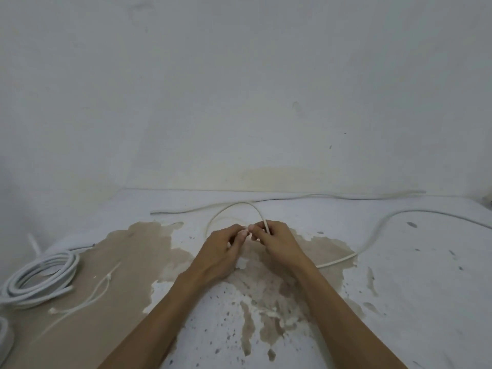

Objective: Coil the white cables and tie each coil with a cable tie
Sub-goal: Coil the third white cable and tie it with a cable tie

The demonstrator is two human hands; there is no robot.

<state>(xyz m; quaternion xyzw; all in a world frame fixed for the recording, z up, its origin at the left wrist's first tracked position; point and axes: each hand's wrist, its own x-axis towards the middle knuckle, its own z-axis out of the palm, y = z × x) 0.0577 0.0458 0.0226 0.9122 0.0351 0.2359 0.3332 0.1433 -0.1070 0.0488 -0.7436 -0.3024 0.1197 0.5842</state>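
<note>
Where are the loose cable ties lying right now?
In the head view, the cable ties lie on the floor at lower left, just right of the finished coil.

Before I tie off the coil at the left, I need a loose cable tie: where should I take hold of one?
Probably pinch the cable tie from above at its head, the small knob near mid-length of the pair. The thin strips lie flat on the brown patch beside the coil, so the raised head gives fingertips more to catch. Both hands currently hold the white cable.

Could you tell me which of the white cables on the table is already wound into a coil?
The coiled cable at the table's left edge; the cable in the right hand is one loop, and the far one lies straight.
</note>
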